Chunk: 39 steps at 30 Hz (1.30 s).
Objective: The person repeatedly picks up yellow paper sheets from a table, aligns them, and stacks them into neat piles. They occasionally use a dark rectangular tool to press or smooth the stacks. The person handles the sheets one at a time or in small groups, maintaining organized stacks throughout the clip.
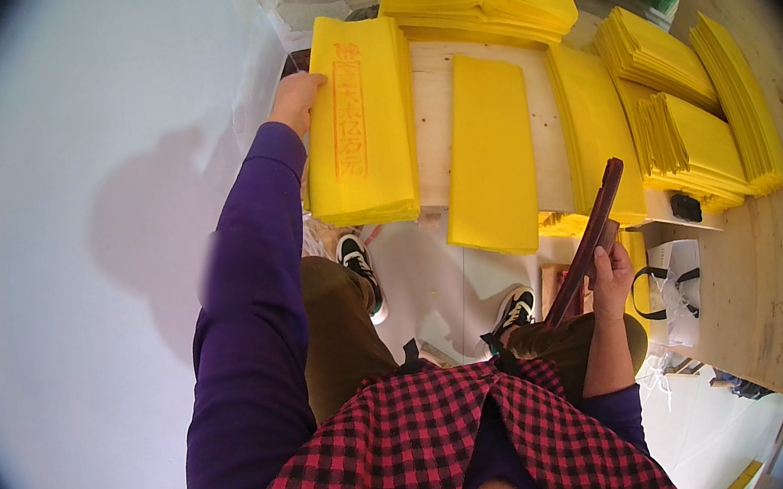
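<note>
My left hand (296,99) grips the left edge of a thick stack of folded yellow paper (384,139), its fingertips closed on that edge. A column of red print runs down the stack's top sheet. My right hand (612,279) is wrapped round the handle of a long, narrow dark-red wooden bar (593,231), held tilted above my right thigh. The bar's underside is hidden. Between my hands lies a plain folded yellow paper (489,151), its near end reaching past the board's edge. To its right is another yellow paper stack (597,139).
A pale wooden board (432,95) bears the papers. A fanned yellow pile (480,3) stands at the far side, with several folded bundles (686,114) on the right. A small black object (686,206) sits at the board's near right. Below it hangs a white bag (674,285) with black handles. A white wall (77,280) rises at left.
</note>
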Available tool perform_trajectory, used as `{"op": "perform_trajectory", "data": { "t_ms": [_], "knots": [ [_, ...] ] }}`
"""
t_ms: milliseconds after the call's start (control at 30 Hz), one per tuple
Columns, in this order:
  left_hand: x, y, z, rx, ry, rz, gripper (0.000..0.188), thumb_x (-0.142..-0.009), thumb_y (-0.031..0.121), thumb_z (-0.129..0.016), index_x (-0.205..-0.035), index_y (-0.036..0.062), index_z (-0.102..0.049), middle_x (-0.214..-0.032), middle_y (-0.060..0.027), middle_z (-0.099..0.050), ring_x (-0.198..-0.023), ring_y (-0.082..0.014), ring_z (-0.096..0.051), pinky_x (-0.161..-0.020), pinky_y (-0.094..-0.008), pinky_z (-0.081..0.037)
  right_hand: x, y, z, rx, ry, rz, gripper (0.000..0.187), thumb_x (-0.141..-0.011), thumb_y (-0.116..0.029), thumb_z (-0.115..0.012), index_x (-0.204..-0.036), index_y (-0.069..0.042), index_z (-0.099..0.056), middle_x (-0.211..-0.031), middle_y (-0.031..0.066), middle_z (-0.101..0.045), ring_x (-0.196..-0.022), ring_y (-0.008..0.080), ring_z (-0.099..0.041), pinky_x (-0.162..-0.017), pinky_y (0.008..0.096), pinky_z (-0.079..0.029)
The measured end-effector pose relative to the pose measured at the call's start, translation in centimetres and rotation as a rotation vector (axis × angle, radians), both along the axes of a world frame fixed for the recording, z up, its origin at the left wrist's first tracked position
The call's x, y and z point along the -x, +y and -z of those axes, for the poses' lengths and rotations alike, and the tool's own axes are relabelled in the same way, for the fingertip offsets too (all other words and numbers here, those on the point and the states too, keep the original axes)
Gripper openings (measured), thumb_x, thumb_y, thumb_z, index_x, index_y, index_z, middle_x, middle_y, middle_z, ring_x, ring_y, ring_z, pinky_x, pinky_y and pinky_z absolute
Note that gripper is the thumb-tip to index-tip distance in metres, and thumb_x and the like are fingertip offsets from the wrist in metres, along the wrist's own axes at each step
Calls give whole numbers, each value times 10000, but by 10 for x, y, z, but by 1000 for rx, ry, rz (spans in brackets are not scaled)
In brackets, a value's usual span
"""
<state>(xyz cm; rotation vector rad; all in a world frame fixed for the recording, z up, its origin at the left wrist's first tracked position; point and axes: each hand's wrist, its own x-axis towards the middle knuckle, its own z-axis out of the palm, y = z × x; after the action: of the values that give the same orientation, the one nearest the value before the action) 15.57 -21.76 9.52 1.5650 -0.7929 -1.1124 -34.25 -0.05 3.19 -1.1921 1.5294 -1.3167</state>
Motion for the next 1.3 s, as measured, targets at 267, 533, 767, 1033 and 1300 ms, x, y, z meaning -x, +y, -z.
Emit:
{"op": "perform_trajectory", "data": {
  "t_ms": [267,533,767,1033,1300],
  "knots": [
    [1,4,2,86,-77,16,165,-825,130,-594,-924,1,-569,-785,-101,-606,-631,-193,-590,-566,-319,-485,-1,1,-2,-1,8,14,67,-864,-80,-585,-870,-15,-575,-782,-27,-547,-706,55,-455,-639,205,-387],
    [-5,1,6,102,-204,80,193,-830,142,-600,-953,-5,-573,-798,-86,-616,-641,-172,-595,-571,-306,-481,-2,1,-3,8,-15,1,106,-876,-57,-556,-960,-1,-584,-862,-7,-585,-767,61,-493,-712,202,-402],
    [3,10,-1,117,-227,64,267,-852,162,-581,-1045,-22,-574,-853,-89,-629,-677,-166,-601,-594,-298,-476,-5,2,-7,-11,-22,5,119,-888,-63,-547,-978,3,-587,-878,-4,-590,-774,57,-502,-716,201,-410],
    [-4,21,-1,222,-261,239,420,-897,227,-531,-1239,-15,-493,-1115,-104,-583,-970,-180,-565,-852,-286,-432,-2,3,-6,-13,5,6,91,-881,-69,-562,-933,-2,-593,-831,-17,-585,-737,52,-492,-671,198,-406],
    [8,93,-6,344,-140,31,472,-921,268,-496,-1312,13,-427,-1293,-117,-473,-1116,-174,-483,-949,-300,-376,-1,5,-7,9,-21,39,100,-877,-71,-569,-938,2,-597,-829,-14,-586,-727,55,-490,-669,201,-407]
  ]
}}
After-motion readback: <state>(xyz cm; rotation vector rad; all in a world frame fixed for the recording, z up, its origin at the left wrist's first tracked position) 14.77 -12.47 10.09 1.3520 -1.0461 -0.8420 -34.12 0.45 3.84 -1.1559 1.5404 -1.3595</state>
